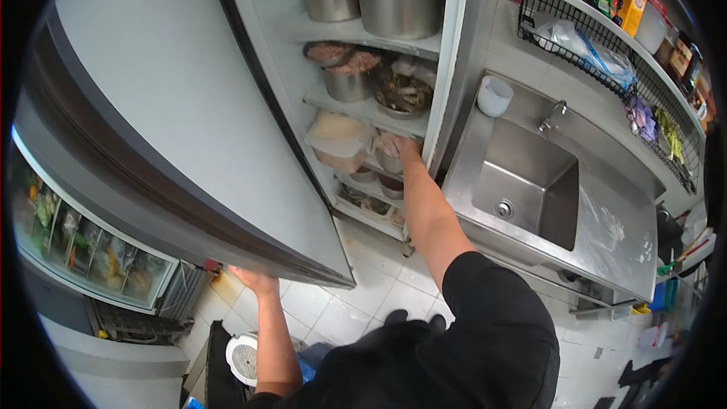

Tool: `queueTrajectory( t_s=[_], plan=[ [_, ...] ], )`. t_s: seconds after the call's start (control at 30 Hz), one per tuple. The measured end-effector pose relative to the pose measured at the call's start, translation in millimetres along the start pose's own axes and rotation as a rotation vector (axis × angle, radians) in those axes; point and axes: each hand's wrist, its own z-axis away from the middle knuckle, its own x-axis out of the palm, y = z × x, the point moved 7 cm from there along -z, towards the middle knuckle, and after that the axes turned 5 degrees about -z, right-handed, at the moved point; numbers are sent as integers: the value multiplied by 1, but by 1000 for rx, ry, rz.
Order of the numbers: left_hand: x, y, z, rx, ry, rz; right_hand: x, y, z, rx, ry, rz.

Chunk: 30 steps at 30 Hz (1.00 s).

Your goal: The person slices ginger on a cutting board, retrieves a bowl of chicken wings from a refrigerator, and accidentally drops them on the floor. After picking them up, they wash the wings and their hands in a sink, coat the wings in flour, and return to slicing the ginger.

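The tall fridge stands open, its large door (174,106) swung out to the left. My left hand (256,280) is at the lower outer edge of that door, its fingers partly hidden by it. Inside, my right hand (409,148) reaches to a metal pot (389,160) of pale meat on a lower shelf; its fingers are too small and shaded to make out. Left of that pot sits a lidded plastic tub (338,136). On the shelf above are a pot of minced meat (350,83) and a bowl of dark food (403,95).
Right of the fridge is a steel sink (522,174) with a tap (556,112) and a white tub (494,96). A wire rack (545,34) hangs above it. A glass-fronted chiller (98,242) is at left. A white round stool (244,357) stands beside my left arm.
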Motion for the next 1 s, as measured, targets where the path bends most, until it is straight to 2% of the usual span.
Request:
queueTrajectory(
  t_s=[0.17, 0.23, 0.6, 0.67, 0.8, 0.87, 1.0],
  plan=[
    [6, 3, 5, 19, 16, -86, 27, -4, 26, -44, 119, 190],
    [9, 4, 6, -26, -63, -60, 27, -12, 26, -64, 133, 227],
    [-2, 10, 10, -87, 72, -17, 30, -27, 25, -141, 159, 341],
    [4, 12, 9, -143, -16, 11, 33, -32, 23, -165, 159, 356],
    [-3, 12, 5, -121, 13, 23, 39, -37, 16, -208, 158, 393],
    [-2, 11, 8, -163, -62, 57, 37, -39, 14, -226, 161, 421],
    [-5, 5, 11, -173, -90, 61, 42, -41, 12, -266, 154, 476]
  ],
)
